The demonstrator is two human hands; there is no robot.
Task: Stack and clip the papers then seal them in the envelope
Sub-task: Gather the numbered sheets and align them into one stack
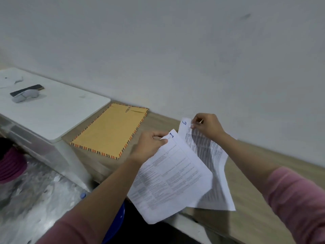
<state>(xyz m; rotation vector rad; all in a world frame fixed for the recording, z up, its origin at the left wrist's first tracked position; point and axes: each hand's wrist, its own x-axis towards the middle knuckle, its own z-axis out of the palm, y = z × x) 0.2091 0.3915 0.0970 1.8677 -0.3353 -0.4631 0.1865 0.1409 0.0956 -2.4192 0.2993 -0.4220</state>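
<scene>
The left hand (152, 144) pinches the top corner of sheet 1 (172, 175) and the right hand (206, 126) pinches sheet 6 (209, 155), both grips closed on paper above the worktop (246, 199). Stacking looks barely begun. The clip (127, 109) lies unused on the envelope (109, 131), so clipping and sealing remain.
</scene>
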